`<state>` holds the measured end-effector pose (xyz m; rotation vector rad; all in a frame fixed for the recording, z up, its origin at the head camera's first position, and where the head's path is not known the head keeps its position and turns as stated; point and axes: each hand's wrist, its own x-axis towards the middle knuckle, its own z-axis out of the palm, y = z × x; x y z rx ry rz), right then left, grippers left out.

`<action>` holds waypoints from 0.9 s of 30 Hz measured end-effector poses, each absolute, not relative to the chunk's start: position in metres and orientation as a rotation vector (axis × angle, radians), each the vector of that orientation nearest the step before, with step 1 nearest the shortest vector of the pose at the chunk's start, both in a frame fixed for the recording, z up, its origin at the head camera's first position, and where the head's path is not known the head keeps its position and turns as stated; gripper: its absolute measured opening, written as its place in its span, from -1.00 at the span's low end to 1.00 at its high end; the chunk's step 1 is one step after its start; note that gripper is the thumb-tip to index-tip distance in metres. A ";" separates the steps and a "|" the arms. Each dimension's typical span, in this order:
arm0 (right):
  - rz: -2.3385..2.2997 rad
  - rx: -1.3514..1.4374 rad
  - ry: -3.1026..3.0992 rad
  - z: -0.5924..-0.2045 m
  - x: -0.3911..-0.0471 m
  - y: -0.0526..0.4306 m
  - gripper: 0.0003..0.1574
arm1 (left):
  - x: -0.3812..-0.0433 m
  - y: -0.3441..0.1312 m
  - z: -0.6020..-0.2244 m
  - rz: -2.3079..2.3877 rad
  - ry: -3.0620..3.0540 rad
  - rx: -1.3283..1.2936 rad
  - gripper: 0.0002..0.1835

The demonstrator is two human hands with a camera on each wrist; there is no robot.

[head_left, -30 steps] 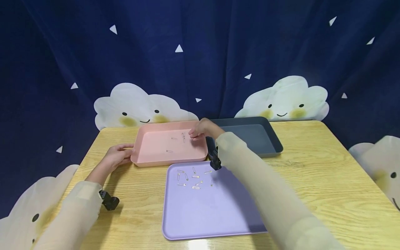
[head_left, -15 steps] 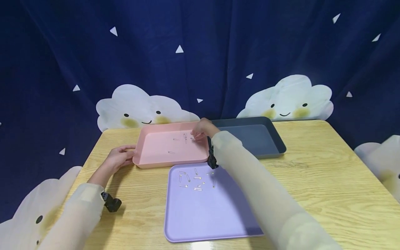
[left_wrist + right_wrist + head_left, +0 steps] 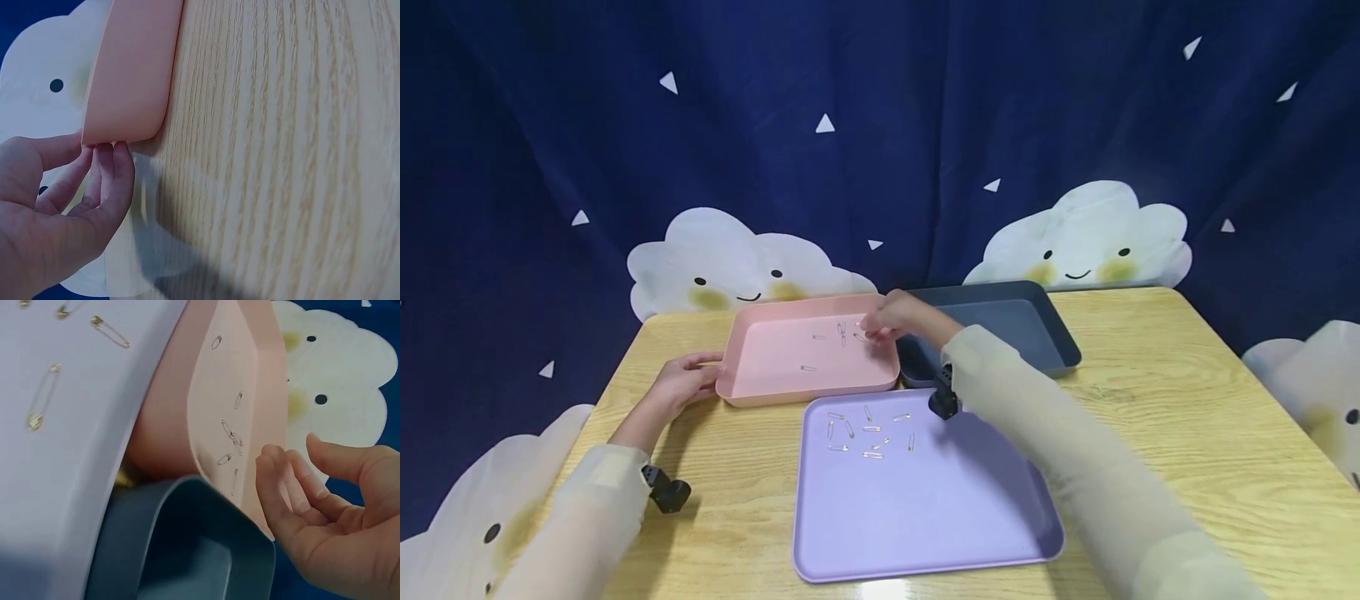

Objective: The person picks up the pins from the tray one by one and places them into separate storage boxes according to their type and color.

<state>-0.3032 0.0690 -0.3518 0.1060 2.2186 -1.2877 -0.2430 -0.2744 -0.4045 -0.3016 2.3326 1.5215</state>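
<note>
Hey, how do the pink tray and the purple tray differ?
The pink tray has taller walls; the purple tray has a low rim. The left hand touches the pink tray; neither hand touches the purple tray. The pink tray shows fewer safety pins than the purple tray. Both have rounded corners.

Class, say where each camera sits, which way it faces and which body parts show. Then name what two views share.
Head: worn on the head, facing forward and down over the pink tray, dark blue tray and lilac tray; left hand, right hand and both sleeves show.
Left wrist: on that wrist, facing the outside of the pink tray and the wooden table; only the left hand shows.
Right wrist: on that wrist, facing into the pink tray; only the right hand shows.
Shared: head and right wrist both show safety pins.
</note>
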 end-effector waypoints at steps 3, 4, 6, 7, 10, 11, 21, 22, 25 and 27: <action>-1.305 0.027 2.209 -0.348 -0.293 0.082 -0.60 | -0.242 -0.274 -0.405 1.518 2.330 -0.314 -0.42; -1.301 0.003 2.215 -0.347 -0.290 0.087 -0.59 | -0.242 -0.274 -0.405 1.519 2.328 -0.316 -0.42; -1.280 -0.041 2.242 -0.346 -0.283 0.097 -0.60 | -0.242 -0.274 -0.405 1.519 2.326 -0.326 -0.43; -1.259 -0.059 2.263 -0.345 -0.279 0.102 -0.61 | -0.242 -0.274 -0.405 1.520 2.325 -0.328 -0.43; -1.193 -0.119 2.317 -0.344 -0.266 0.120 -0.64 | -0.243 -0.274 -0.406 1.515 2.331 -0.335 -0.43; -1.172 -0.139 2.334 -0.344 -0.261 0.126 -0.66 | -0.244 -0.274 -0.407 1.510 2.335 -0.337 -0.43; -1.039 -0.243 2.480 -0.364 -0.214 0.165 -0.79 | -0.242 -0.276 -0.407 1.526 2.329 -0.331 -0.43; -1.028 -0.256 2.499 -0.365 -0.211 0.167 -0.79 | -0.242 -0.276 -0.407 1.524 2.332 -0.331 -0.43; -0.978 -0.317 2.563 -0.367 -0.201 0.172 -0.79 | -0.242 -0.275 -0.406 1.516 2.336 -0.323 -0.43; -0.919 -0.359 2.605 -0.369 -0.195 0.174 -0.80 | -0.242 -0.275 -0.406 1.512 2.337 -0.320 -0.43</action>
